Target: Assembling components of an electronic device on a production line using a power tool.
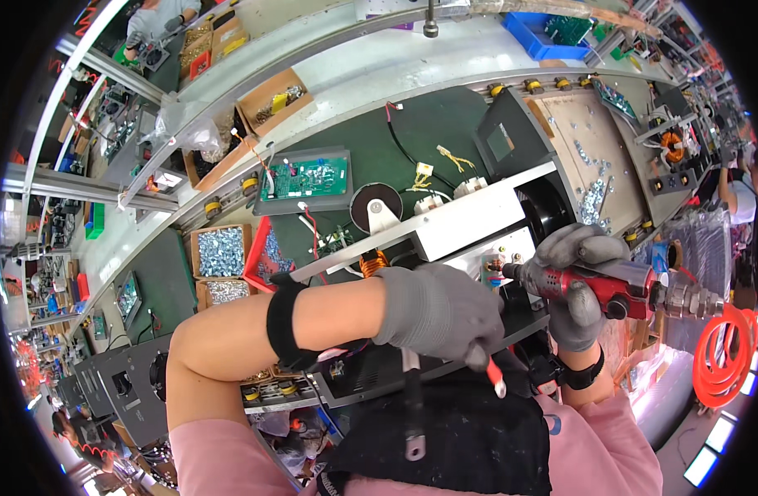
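My right hand [581, 310], in a grey glove, is wrapped round a red air screwdriver [623, 289]. Its tip points left at copper-coloured terminals [493, 266] on a metal-framed electrical unit [470, 225]. My left hand [445, 314], also gloved, is closed over the unit's near side. A red cable [495, 377] with a metal lug sticks out below its fingers; the grip itself is partly hidden. A black cable [414, 401] with a ring lug hangs down from the unit in front of my apron. A copper coil [373, 263] and a dark round transformer [376, 207] sit in the unit.
A green circuit board [306, 179] lies on a grey plate beyond the unit. Boxes of screws [222, 251] and a red bin [262, 252] stand at left. Loose screws [594, 198] lie on a board at right. A coiled orange air hose [724, 355] hangs far right.
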Demonstrator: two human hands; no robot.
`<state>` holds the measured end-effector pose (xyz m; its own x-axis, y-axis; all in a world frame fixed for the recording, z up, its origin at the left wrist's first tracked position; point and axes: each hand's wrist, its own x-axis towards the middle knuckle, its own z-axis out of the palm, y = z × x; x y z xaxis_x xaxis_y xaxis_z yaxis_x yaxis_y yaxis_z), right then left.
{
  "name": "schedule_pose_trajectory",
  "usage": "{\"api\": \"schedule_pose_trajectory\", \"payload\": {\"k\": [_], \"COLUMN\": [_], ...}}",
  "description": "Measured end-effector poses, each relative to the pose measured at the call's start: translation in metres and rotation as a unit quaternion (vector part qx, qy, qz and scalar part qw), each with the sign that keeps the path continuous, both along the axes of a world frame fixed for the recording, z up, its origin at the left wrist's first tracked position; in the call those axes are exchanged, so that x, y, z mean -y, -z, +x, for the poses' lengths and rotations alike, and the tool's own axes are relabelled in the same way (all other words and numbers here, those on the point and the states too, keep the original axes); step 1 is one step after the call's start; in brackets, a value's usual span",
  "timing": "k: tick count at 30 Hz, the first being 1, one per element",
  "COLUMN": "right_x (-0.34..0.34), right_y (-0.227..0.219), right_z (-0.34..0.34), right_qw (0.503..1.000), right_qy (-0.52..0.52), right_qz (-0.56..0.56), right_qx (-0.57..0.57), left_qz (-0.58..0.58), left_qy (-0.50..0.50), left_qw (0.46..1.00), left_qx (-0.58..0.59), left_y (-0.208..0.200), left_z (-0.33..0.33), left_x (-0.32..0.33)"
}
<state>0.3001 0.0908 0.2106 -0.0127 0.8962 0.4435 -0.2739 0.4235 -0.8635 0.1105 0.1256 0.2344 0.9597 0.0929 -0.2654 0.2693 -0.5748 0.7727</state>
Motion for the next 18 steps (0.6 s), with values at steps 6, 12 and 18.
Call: {"api": "schedule_pose_trajectory", "payload": {"k": [6,12,18], "right_x": [-0.007,-0.01,-0.016], "right_y": [0.001,0.007,0.008], "right_z": [0.006,0.011,0.019], "right_qw": [0.999,1.0,0.996], "right_qy": [-0.001,-0.006,0.013], "right_qz": [0.018,-0.021,-0.043], "right_qx": [0.043,-0.009,-0.081], "left_qz": [0.3,0.303,0.283], "left_qy": [-0.294,-0.317,-0.317], "left_qw": [0.907,0.899,0.904], "left_qx": [-0.026,-0.015,-0.037], "left_y": [0.022,0.038,0.037], "left_z": [-0.029,-0.01,-0.007], "left_x": [-0.004,-0.007,-0.012]}}
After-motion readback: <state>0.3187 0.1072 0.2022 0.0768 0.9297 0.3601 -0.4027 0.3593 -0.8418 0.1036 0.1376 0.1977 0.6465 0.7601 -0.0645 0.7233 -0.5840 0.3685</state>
